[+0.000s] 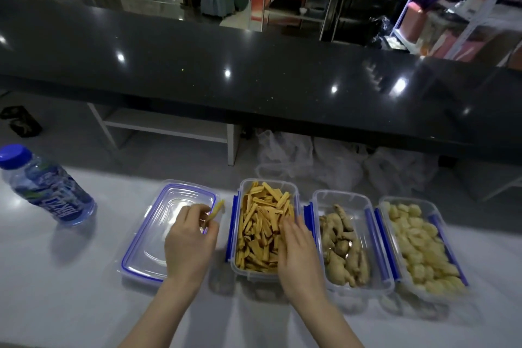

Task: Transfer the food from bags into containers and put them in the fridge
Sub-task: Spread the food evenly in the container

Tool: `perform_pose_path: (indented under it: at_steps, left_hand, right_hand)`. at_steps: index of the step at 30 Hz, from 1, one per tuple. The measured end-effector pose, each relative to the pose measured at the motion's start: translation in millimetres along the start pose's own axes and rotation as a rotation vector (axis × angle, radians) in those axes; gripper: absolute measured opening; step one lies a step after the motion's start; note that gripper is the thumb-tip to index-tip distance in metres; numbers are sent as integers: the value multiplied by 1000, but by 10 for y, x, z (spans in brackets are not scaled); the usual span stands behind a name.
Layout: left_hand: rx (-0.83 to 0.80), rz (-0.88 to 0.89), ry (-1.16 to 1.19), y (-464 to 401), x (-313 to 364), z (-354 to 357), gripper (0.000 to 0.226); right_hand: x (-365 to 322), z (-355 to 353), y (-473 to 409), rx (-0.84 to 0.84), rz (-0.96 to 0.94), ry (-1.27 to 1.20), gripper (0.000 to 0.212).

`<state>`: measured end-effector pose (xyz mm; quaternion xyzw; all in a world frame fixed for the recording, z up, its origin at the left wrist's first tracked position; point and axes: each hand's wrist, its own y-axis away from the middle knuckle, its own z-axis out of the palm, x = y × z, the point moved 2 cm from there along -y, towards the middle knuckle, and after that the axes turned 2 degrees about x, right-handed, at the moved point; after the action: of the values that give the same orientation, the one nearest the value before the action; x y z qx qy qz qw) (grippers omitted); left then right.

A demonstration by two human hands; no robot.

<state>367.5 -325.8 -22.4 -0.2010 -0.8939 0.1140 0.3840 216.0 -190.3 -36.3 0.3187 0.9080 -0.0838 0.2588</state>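
Pinching a yellow strip (217,209) above the lid (158,232): left hand (189,243) | right hand (296,248): fingers straight, touching strips in container (264,232)

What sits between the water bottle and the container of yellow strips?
In the head view, a clear lid lies flat between the bottle and the strips container.

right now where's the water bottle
In the head view the water bottle stands at the far left of the white counter, left of the container lid.
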Motion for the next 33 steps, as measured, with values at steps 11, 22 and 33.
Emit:
perform_pose_path:
  at_steps: [11,22,33]
  left_hand:
    - [-282,304,217,369,284,404,12]
    - [-410,482,117,272,223,504,24]
    - [-527,240,28,417,33,496,66]
  right_hand:
    - [9,-59,6,27,-101,-184,52]
    - [20,25,55,-21,-201,-81,54]
    - [-165,131,-32,-99,-206,147,57]
